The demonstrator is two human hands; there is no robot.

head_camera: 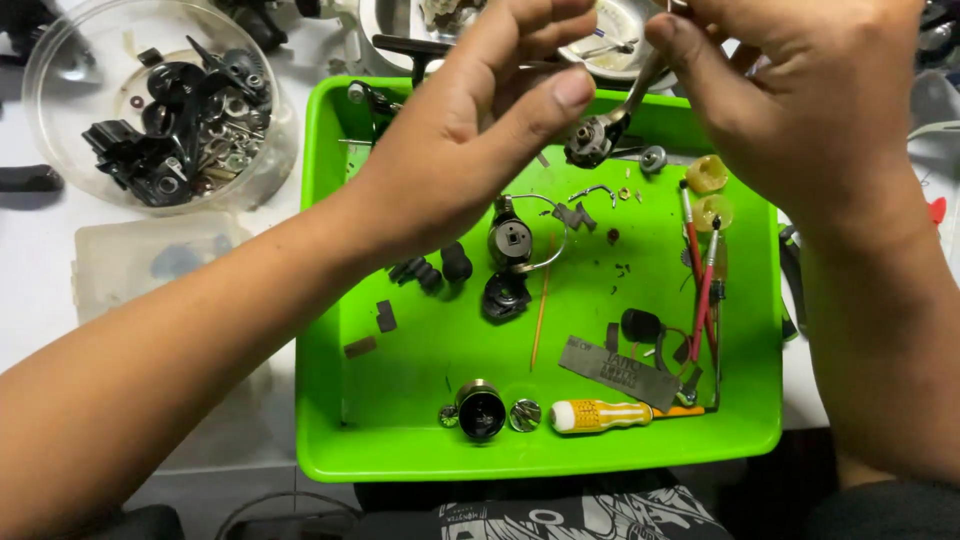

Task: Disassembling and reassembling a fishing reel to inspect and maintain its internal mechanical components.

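Metal part, grey, knobby head on thin stem: your right hand pinches stem, left hand fingers open beside head, above green tray.

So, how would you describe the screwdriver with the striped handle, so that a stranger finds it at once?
Look in the bright green plastic tray, along its near edge. The small screwdriver lies flat there, right of a black round metal part. Only it has a yellow handle with white stripes; the thin tools nearby are red.
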